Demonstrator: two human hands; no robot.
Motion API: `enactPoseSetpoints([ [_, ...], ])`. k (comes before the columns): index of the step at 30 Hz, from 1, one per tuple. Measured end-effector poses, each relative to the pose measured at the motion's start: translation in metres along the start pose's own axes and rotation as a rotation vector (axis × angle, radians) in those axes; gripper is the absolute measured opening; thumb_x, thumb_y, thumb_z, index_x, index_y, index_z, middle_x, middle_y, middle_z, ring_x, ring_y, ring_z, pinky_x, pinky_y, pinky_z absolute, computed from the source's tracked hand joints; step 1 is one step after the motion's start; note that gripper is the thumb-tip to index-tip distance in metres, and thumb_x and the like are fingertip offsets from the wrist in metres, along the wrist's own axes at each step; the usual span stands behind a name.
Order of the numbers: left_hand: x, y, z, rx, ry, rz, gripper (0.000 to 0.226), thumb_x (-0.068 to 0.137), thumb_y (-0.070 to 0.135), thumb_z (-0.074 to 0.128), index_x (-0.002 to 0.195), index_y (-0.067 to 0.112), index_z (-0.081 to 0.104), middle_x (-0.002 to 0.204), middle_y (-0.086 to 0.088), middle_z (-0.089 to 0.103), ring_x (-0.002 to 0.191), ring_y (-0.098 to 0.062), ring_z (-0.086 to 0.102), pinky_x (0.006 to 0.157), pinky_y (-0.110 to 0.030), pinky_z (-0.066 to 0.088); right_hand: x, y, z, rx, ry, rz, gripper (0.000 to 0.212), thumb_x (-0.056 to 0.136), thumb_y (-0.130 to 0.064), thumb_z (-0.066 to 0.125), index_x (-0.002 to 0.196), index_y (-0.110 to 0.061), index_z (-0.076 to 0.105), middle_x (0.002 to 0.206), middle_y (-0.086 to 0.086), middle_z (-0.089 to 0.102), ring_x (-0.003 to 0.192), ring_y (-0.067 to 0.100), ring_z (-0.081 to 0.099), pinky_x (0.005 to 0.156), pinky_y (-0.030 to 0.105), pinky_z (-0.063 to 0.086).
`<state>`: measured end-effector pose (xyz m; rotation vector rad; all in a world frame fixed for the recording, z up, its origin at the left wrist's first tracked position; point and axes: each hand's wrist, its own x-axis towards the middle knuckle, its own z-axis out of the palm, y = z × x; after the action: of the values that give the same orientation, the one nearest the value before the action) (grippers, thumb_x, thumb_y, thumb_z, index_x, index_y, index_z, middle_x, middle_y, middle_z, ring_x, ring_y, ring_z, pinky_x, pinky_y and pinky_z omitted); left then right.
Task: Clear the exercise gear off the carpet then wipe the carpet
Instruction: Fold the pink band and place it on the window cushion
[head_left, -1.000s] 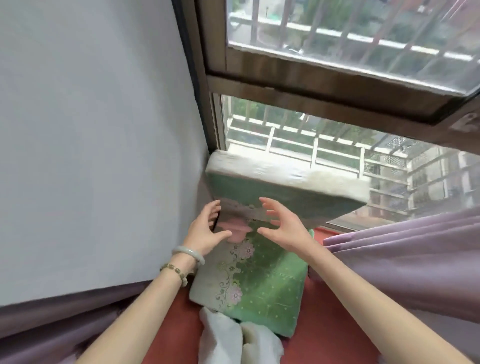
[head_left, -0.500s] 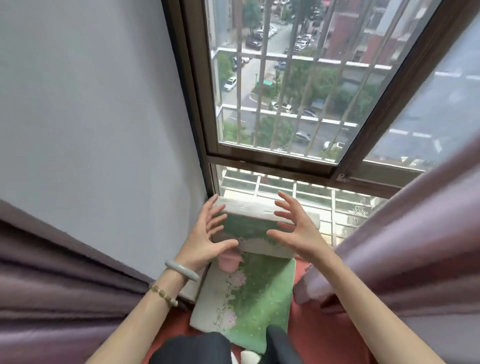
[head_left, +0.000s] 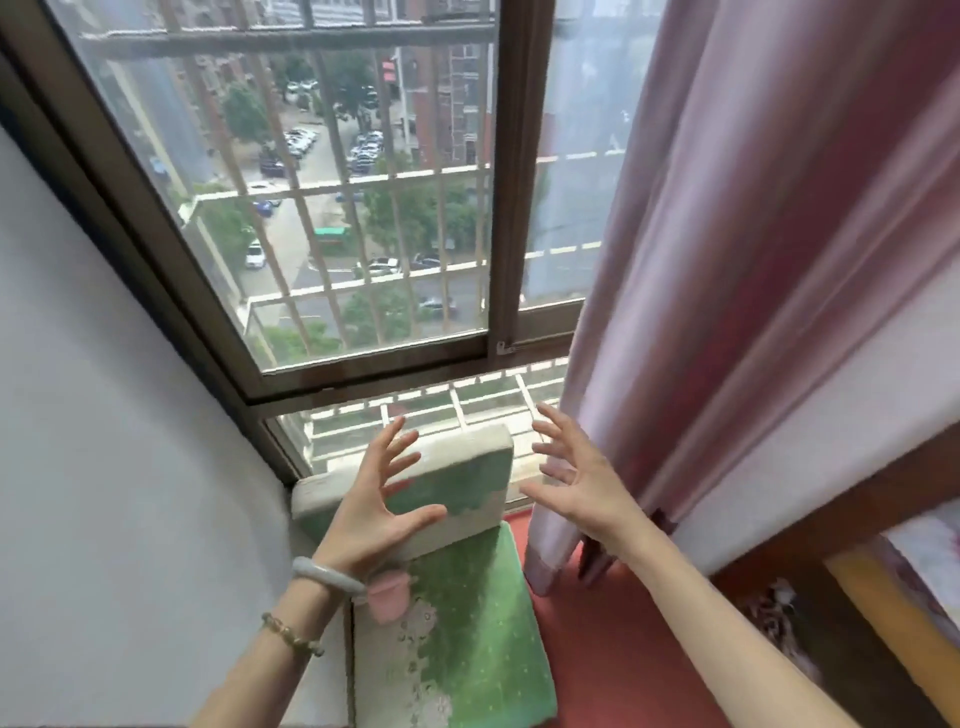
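A person's two bare forearms reached forward over a flat green pad (head_left: 467, 644), printed with pale flowers and dots, which lay on the red carpet (head_left: 613, 654) in the corner against the white wall (head_left: 104, 467). The left wrist bore a pale bangle (head_left: 324, 574) and a bead bracelet (head_left: 291, 635).

Both hands were spread wide, fingers straight and apart, gripping nothing. The left hand (head_left: 371, 512) was raised in front of a second green pad (head_left: 457, 480); whether it touched the pad could not be told. The right hand (head_left: 576, 486) hovered just beside that pad's right edge, clear of it and in front of a mauve curtain (head_left: 727, 260).

The second pad stood on edge at the far end of the flat one, its white foam side showing on top, against the lower pane of the brown-framed window (head_left: 506, 208). To the right stood dark wooden furniture (head_left: 857, 509). Beyond the window bars (head_left: 332, 270) lay trees, parked cars and brick buildings far below.
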<state>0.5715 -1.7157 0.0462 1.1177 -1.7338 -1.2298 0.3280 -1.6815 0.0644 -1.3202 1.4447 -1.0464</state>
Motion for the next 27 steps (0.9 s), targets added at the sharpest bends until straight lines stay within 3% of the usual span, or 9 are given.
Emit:
enactPoseSetpoints([
  [4, 0.022, 0.017, 0.037, -0.023, -0.207, 0.094, 0.099, 0.056, 0.061, 0.077, 0.139, 0.045, 0.025, 0.140, 0.012, 0.042, 0.123, -0.002, 0.048, 0.098, -0.025, 0.043, -0.047, 0.005, -0.027, 0.006, 0.236, 0.045, 0.081, 0.076, 0.000, 0.073, 0.124, -0.051, 0.032, 0.127, -0.017, 0.046, 0.118, 0.010, 0.049, 0.101, 0.028, 0.044],
  [9, 0.029, 0.037, 0.108, -0.100, -0.452, 0.181, 0.102, 0.055, 0.060, 0.079, 0.139, 0.030, 0.030, 0.137, 0.011, 0.046, 0.122, -0.003, 0.050, 0.095, -0.019, 0.045, -0.122, 0.019, -0.060, 0.032, 0.516, 0.108, 0.081, 0.076, 0.002, 0.073, 0.129, -0.044, 0.031, 0.132, -0.005, 0.046, 0.115, 0.008, 0.052, 0.090, 0.018, 0.047],
  [14, 0.019, 0.058, 0.196, -0.123, -0.733, 0.275, 0.091, 0.057, 0.055, 0.080, 0.134, 0.048, 0.032, 0.133, 0.019, 0.049, 0.121, -0.003, 0.050, 0.092, -0.013, 0.042, -0.212, 0.025, -0.094, 0.110, 0.827, 0.174, 0.084, 0.075, 0.005, 0.072, 0.140, -0.028, 0.031, 0.133, -0.001, 0.046, 0.114, 0.009, 0.053, 0.088, 0.016, 0.050],
  [16, 0.006, 0.070, 0.235, -0.156, -0.851, 0.282, 0.090, 0.054, 0.058, 0.080, 0.131, 0.051, 0.034, 0.135, 0.016, 0.048, 0.120, -0.001, 0.050, 0.090, -0.010, 0.042, -0.253, 0.030, -0.103, 0.114, 0.951, 0.194, 0.083, 0.075, 0.002, 0.073, 0.137, -0.035, 0.033, 0.135, -0.003, 0.047, 0.117, 0.010, 0.053, 0.089, 0.018, 0.050],
  [19, -0.020, 0.087, 0.294, -0.188, -1.021, 0.321, 0.099, 0.052, 0.059, 0.080, 0.137, 0.037, 0.033, 0.139, 0.008, 0.045, 0.121, 0.000, 0.049, 0.087, -0.009, 0.043, -0.317, 0.036, -0.113, 0.110, 1.105, 0.229, 0.080, 0.077, 0.000, 0.073, 0.129, -0.045, 0.034, 0.135, -0.007, 0.047, 0.118, 0.007, 0.053, 0.092, 0.019, 0.049],
  [23, -0.068, 0.111, 0.365, -0.197, -1.218, 0.394, 0.091, 0.058, 0.045, 0.080, 0.134, 0.048, 0.031, 0.139, 0.013, 0.044, 0.123, 0.000, 0.047, 0.092, -0.009, 0.041, -0.403, 0.043, -0.120, 0.087, 1.296, 0.265, 0.080, 0.077, 0.000, 0.072, 0.124, -0.052, 0.033, 0.132, -0.010, 0.047, 0.119, 0.007, 0.052, 0.095, 0.022, 0.048],
  [27, -0.120, 0.135, 0.422, -0.203, -1.366, 0.472, 0.088, 0.057, 0.056, 0.078, 0.130, 0.058, 0.029, 0.138, 0.016, 0.042, 0.123, 0.002, 0.046, 0.093, -0.013, 0.043, -0.479, 0.053, -0.122, 0.068, 1.472, 0.286, 0.081, 0.076, 0.000, 0.073, 0.124, -0.053, 0.034, 0.128, -0.016, 0.048, 0.117, 0.006, 0.054, 0.093, 0.022, 0.048],
])
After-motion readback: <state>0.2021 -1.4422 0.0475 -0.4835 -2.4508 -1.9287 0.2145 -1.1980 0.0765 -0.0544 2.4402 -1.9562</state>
